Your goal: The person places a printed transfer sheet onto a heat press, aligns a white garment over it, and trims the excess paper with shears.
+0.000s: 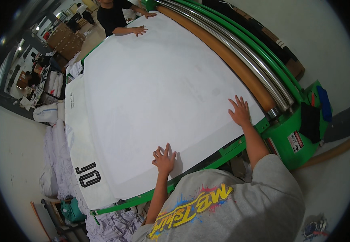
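Observation:
A large white sheet (159, 84), which could be paper or cloth, lies spread over the bed of a green-framed roller machine. My left hand (165, 160) rests on it close to the near edge, fingers apart and slightly bent. Farther right, my right hand (240, 112) lies on the sheet with fingers spread, near the brown roller (219, 52). Neither hand holds anything. Along the left side, a white printed strip (87, 145) with black block characters shows beyond the sheet. Across the far end, a co-worker's hand (139, 30) presses flat on the same sheet.
Shiny metal rollers (259, 66) run beside the brown one. At the right stands the green machine end (304, 141) with a warning label. A green rail (211, 165) borders the near edge. Heaped white cloth (112, 226) lies below left; stacked cartons (64, 42) stand far back.

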The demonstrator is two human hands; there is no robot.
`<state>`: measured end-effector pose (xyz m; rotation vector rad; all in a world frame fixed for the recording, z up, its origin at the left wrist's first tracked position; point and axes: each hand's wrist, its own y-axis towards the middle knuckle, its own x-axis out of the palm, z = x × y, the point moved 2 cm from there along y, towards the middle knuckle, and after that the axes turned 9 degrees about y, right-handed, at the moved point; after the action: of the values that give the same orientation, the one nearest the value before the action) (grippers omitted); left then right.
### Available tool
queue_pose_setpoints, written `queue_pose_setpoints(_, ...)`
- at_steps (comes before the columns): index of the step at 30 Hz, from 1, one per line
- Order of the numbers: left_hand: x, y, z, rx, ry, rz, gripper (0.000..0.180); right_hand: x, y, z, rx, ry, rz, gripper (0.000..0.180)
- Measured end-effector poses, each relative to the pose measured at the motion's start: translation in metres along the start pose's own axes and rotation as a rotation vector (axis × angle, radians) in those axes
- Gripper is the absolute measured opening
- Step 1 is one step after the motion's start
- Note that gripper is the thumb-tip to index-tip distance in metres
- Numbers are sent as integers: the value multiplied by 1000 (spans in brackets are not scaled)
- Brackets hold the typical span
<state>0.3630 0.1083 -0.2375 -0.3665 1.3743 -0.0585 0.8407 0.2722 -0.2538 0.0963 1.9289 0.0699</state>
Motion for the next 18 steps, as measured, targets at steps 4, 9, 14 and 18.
queue_pose_setpoints(4, -4, -2, -31, 59, -235, 95, 69, 21, -20, -21, -34, 39, 120, 65)
queue_pose_setpoints(9, 6, -23, -70, -177, -125, 260, 60, 30, -87, -80, -92, 131, 123, 61)
queue_pose_setpoints(14, 16, -29, -74, -161, -57, 274, 55, 34, -109, -89, -77, 130, 137, 58)
queue_pose_setpoints(18, 16, -25, -73, -156, -55, 276, 54, 36, -109, -89, -45, 111, 154, 54)
